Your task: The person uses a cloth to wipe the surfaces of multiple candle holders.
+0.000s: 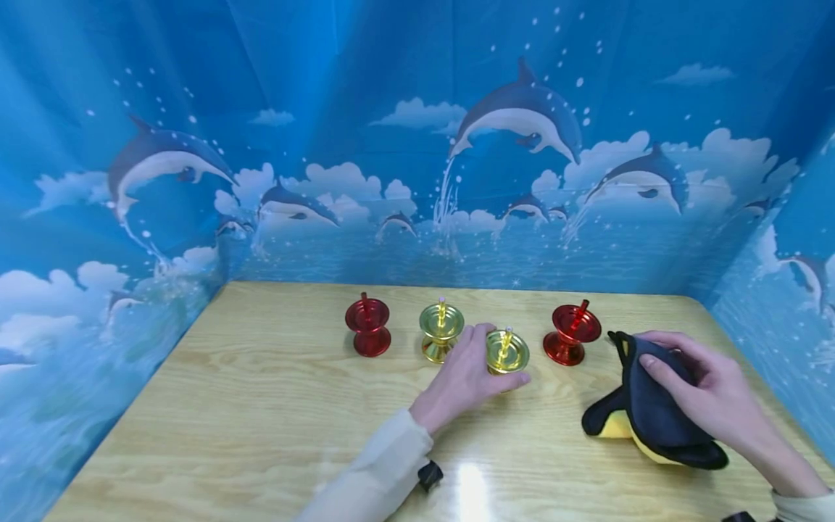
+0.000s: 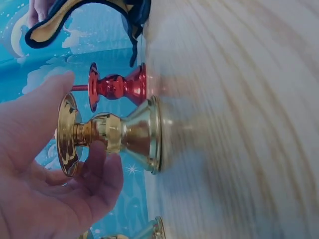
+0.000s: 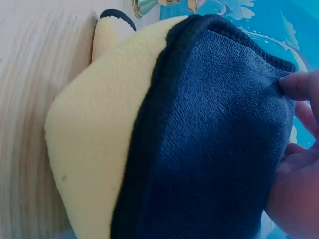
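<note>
My left hand is around a gold candlestick, thumb at its dish and fingers curled by its stem in the left wrist view. This candlestick is upright, its base at the tabletop. To its left stands a second gold candlestick. A red candlestick stands right of the held one, and another red candlestick is at the row's left end. My right hand grips a folded cloth, dark blue on one face and yellow on the other, with black edging; its lower part hangs near the tabletop.
The wood-grain table carries the candlesticks in a row towards its back edge. A blue curtain printed with dolphins and clouds stands behind the table and along both sides. Part of the right-hand fingers is hidden behind the cloth.
</note>
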Demonstrator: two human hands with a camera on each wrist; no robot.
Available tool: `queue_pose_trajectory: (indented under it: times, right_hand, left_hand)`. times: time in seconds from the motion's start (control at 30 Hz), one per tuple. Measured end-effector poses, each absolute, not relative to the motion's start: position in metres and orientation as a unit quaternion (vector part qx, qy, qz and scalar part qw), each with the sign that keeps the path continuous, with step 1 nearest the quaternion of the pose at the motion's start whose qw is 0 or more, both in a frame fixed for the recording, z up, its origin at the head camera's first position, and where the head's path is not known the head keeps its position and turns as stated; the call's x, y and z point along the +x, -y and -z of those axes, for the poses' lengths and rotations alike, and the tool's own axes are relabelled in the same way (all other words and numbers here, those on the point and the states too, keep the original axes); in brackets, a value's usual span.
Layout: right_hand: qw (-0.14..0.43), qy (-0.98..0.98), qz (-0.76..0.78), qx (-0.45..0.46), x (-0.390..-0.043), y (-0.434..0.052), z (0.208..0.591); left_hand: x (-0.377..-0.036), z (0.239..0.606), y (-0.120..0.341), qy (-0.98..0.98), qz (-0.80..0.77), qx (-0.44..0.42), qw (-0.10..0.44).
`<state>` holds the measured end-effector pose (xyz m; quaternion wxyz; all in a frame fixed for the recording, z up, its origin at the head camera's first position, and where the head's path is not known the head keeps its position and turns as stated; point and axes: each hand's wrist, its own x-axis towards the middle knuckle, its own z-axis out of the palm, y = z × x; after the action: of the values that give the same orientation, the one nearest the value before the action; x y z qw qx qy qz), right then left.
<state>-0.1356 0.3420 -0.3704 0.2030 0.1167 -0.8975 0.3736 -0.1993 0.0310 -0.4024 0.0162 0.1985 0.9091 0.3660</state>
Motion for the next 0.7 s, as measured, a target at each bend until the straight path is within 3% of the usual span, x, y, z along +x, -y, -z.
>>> queue_pose_trajectory:
  times: [0.2, 0.7]
  right_hand:
    - [0.196, 0.897, -0.375, 0.125, -0.136, -0.337, 0.373]
    - [0.171, 0.904, -0.368, 0.135, -0.14, -0.318, 0.375]
  left_hand:
    - [-0.2, 0.402, -0.032, -0.906, -0.359, 0.223, 0.015]
    - [-0.208, 0.411, -0.028, -0.87, -0.434, 0.223, 0.077]
